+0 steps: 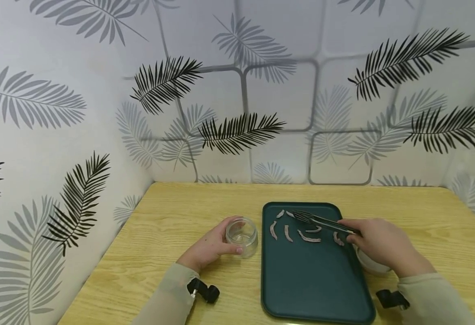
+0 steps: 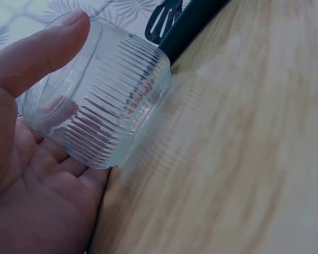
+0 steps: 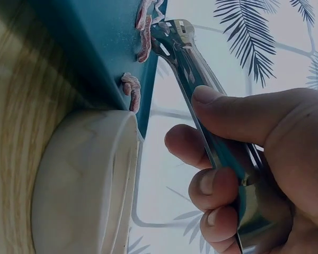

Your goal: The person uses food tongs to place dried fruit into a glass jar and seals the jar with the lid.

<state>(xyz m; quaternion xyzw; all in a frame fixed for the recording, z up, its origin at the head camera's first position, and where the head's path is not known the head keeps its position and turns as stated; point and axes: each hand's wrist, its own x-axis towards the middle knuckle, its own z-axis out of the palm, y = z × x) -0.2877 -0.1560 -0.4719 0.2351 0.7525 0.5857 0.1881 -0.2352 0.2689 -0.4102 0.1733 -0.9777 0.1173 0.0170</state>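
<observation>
My left hand [image 1: 211, 247] holds a small clear glass jar [image 1: 243, 238] on the table, just left of the tray, with the thumb on the near side and fingers around the far side. Vertical ribs on the jar's wall [image 2: 114, 100] show in the left wrist view. My right hand [image 1: 385, 243] grips metal tongs [image 3: 201, 106] that reach left across the tray's far end. Their slotted tips hang close over several pale pinkish, curved strips [image 1: 309, 237], which look like meat and lie scattered on the dark green tray [image 1: 310, 280].
A whitish round bowl [image 3: 79, 185] stands right of the tray, partly hidden under my right hand in the head view. The light wooden table [image 1: 197, 203] ends at a wall [image 1: 278, 153] patterned with leaves. Small black devices [image 1: 205, 291] sit on both wrists.
</observation>
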